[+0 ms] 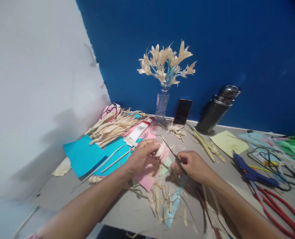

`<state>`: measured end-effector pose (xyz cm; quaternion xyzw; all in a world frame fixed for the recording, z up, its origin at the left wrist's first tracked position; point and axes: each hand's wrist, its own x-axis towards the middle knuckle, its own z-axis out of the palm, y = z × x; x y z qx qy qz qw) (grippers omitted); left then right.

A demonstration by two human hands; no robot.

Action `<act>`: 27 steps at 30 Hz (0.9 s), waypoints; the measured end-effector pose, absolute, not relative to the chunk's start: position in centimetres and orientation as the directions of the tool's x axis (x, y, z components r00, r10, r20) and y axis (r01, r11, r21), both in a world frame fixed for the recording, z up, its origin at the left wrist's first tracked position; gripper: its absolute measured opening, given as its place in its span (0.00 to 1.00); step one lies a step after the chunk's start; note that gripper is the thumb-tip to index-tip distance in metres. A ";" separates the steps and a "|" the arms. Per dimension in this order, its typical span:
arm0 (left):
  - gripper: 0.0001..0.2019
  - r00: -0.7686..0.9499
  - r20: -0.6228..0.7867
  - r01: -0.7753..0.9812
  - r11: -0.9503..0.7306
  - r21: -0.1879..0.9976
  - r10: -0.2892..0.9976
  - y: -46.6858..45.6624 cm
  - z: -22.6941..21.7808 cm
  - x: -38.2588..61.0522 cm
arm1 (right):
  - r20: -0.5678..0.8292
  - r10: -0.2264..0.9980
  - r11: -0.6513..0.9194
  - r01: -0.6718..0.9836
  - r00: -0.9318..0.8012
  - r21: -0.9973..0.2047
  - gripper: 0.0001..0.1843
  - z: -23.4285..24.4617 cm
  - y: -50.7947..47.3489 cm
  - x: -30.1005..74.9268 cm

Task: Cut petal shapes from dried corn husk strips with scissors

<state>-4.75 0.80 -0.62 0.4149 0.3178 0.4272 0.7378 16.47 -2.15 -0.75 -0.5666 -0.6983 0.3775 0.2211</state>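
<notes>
My left hand [144, 154] is closed in a pinch on a small pale husk strip [160, 150] held over a pink paper sheet [149, 174]. My right hand [193, 165] grips a pair of small black scissors [174, 156], whose blades point up and left toward the strip. The blade tips are right beside the strip; I cannot tell whether they touch it. Cut pale strips [159, 199] lie scattered on the grey table [63, 189] just below both hands.
A bottle vase of husk flowers [165, 69], a dark phone [182, 111] and a black flask [217, 109] stand against the blue wall. Blue paper [81, 154] and a husk pile [112, 127] lie left. A blue glue gun [249, 171] and red-handled scissors [276, 207] lie right.
</notes>
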 end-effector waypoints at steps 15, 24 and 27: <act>0.09 0.362 -0.131 -0.232 0.226 0.946 0.923 0.8 -0.6 -4.6 | -0.236 0.877 0.015 0.513 -0.420 -0.858 0.21 -0.8 -2.5 16.4; 0.10 0.375 -0.120 -0.215 0.212 0.953 0.919 0.9 -0.3 -4.8 | -0.270 0.813 -0.064 0.382 -0.515 -0.922 0.26 -0.8 -2.5 16.5; 0.11 0.413 -0.175 -0.252 0.297 0.921 0.894 0.9 -0.1 -4.8 | -0.275 0.819 -0.068 0.389 -0.504 -0.919 0.26 -0.7 -2.3 16.6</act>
